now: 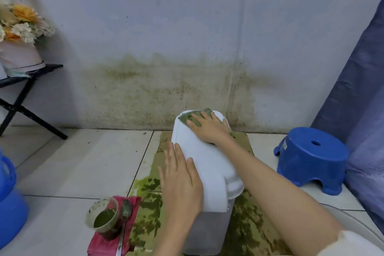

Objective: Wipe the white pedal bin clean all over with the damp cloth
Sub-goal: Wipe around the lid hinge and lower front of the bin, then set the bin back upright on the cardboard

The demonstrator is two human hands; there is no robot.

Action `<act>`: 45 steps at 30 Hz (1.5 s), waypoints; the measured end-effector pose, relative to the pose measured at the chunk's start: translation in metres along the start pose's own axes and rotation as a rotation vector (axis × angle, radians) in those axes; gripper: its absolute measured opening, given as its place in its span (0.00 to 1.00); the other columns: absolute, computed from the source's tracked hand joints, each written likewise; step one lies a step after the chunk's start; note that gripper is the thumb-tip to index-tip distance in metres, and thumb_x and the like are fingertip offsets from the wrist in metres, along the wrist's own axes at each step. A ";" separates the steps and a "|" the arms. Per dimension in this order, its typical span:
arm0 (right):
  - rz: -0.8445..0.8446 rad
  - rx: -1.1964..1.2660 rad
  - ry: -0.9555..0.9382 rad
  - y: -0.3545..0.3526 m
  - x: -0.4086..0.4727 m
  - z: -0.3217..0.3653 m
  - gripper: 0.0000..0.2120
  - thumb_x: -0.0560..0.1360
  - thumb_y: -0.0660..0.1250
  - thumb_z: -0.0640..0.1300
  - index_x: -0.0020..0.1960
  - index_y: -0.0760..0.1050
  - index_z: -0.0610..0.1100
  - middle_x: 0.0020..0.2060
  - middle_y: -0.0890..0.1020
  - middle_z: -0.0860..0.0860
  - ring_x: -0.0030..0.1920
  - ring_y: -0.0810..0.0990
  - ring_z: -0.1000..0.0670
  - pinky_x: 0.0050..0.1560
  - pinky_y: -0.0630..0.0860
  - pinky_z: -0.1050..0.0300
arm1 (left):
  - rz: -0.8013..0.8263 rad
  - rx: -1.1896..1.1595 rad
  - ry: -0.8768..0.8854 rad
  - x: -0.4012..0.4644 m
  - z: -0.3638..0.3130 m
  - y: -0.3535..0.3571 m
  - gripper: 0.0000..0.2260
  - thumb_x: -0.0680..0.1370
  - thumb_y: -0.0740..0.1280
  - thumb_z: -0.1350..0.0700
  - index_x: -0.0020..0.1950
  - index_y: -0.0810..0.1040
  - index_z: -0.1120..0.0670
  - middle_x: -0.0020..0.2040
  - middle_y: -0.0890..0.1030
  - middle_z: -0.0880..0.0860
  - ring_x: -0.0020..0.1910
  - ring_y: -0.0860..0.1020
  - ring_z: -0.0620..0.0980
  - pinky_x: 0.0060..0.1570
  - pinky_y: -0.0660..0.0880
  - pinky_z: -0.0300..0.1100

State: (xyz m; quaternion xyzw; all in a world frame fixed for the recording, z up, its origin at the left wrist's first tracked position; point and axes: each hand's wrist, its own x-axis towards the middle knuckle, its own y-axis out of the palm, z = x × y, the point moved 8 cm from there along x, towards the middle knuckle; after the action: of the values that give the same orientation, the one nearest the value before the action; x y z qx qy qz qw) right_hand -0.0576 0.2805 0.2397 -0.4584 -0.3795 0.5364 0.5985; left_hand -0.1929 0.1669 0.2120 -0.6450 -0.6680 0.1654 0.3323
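Note:
The white pedal bin (209, 174) stands on stained cardboard in the lower middle of the head view, its lid facing up. My right hand (209, 129) lies flat on the far end of the lid and presses a green-stained cloth (187, 117) against it with straight fingers. My left hand (180, 178) rests open against the bin's left side, fingers straight, thumb on the lid edge. The bin's lower front is hidden behind my left forearm.
A cup of green paste (102, 217) and a spoon (124, 214) sit on a red cloth (108, 241) left of the bin. A blue stool (311, 160) stands right, a blue curtain (361, 97) behind it. Blue containers (8, 197) at left; a flower box (20, 56) on a black folding table.

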 end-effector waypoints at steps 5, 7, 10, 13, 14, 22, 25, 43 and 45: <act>0.015 -0.021 0.020 0.004 0.032 -0.001 0.26 0.80 0.42 0.62 0.76 0.50 0.57 0.77 0.49 0.53 0.77 0.44 0.44 0.73 0.44 0.39 | -0.025 0.021 0.015 0.003 0.001 -0.001 0.29 0.76 0.36 0.44 0.77 0.42 0.49 0.71 0.39 0.37 0.76 0.41 0.40 0.72 0.36 0.42; 0.033 -0.002 -0.053 0.008 0.010 0.009 0.25 0.80 0.42 0.61 0.76 0.50 0.58 0.77 0.48 0.53 0.77 0.43 0.46 0.73 0.44 0.42 | -0.016 0.028 0.011 0.001 0.003 0.000 0.30 0.75 0.37 0.44 0.77 0.43 0.49 0.73 0.41 0.38 0.76 0.41 0.40 0.73 0.36 0.42; 0.038 0.047 -0.094 0.011 -0.040 0.016 0.23 0.81 0.42 0.59 0.75 0.51 0.59 0.77 0.48 0.55 0.77 0.42 0.49 0.74 0.43 0.44 | 0.012 0.051 -0.010 -0.001 0.003 -0.001 0.27 0.80 0.38 0.44 0.78 0.45 0.50 0.77 0.45 0.43 0.76 0.43 0.42 0.73 0.38 0.44; 0.037 0.153 -0.063 0.013 -0.093 0.017 0.23 0.82 0.39 0.56 0.76 0.50 0.58 0.77 0.49 0.56 0.77 0.43 0.52 0.74 0.41 0.48 | 0.060 0.104 -0.016 -0.004 0.001 -0.001 0.23 0.83 0.42 0.49 0.78 0.47 0.52 0.78 0.47 0.47 0.77 0.44 0.46 0.74 0.41 0.50; 0.009 0.208 -0.053 0.012 -0.108 0.015 0.23 0.82 0.39 0.56 0.76 0.52 0.56 0.76 0.51 0.57 0.76 0.44 0.53 0.74 0.41 0.49 | 0.082 0.121 -0.022 -0.005 0.001 -0.001 0.23 0.83 0.43 0.49 0.78 0.48 0.52 0.78 0.47 0.47 0.77 0.44 0.48 0.74 0.42 0.52; -0.420 1.013 0.195 -0.011 -0.184 -0.027 0.29 0.76 0.64 0.38 0.73 0.61 0.53 0.65 0.69 0.48 0.65 0.70 0.48 0.64 0.71 0.51 | 0.155 0.208 0.054 -0.019 -0.030 -0.014 0.29 0.79 0.52 0.37 0.71 0.67 0.56 0.77 0.58 0.54 0.77 0.44 0.57 0.74 0.44 0.53; -0.346 1.106 0.422 0.006 -0.200 -0.044 0.37 0.71 0.73 0.42 0.74 0.58 0.43 0.65 0.70 0.44 0.66 0.70 0.43 0.60 0.74 0.48 | 0.143 0.187 0.099 -0.030 -0.044 -0.017 0.19 0.77 0.61 0.42 0.55 0.78 0.56 0.67 0.72 0.53 0.75 0.54 0.58 0.73 0.50 0.53; -0.420 1.785 0.746 0.114 -0.333 -0.225 0.10 0.76 0.65 0.36 0.56 0.76 0.37 0.49 0.83 0.42 0.51 0.81 0.43 0.49 0.78 0.49 | 0.774 -0.550 -0.258 -0.149 -0.061 0.170 0.15 0.72 0.73 0.55 0.54 0.71 0.50 0.52 0.79 0.50 0.50 0.78 0.46 0.41 0.75 0.36; -0.469 1.812 0.781 0.127 -0.341 -0.247 0.08 0.76 0.64 0.33 0.54 0.76 0.37 0.48 0.83 0.42 0.50 0.81 0.43 0.50 0.78 0.50 | 0.827 -0.521 -0.217 -0.153 -0.065 0.204 0.15 0.74 0.72 0.57 0.57 0.71 0.48 0.54 0.79 0.51 0.51 0.78 0.45 0.42 0.76 0.33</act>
State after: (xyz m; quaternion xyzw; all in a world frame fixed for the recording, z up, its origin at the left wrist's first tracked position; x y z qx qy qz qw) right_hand 0.0918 -0.0913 0.0594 0.1110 0.3121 0.3039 0.8932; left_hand -0.0051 0.0276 0.0907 -0.8965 -0.4061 0.1770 -0.0045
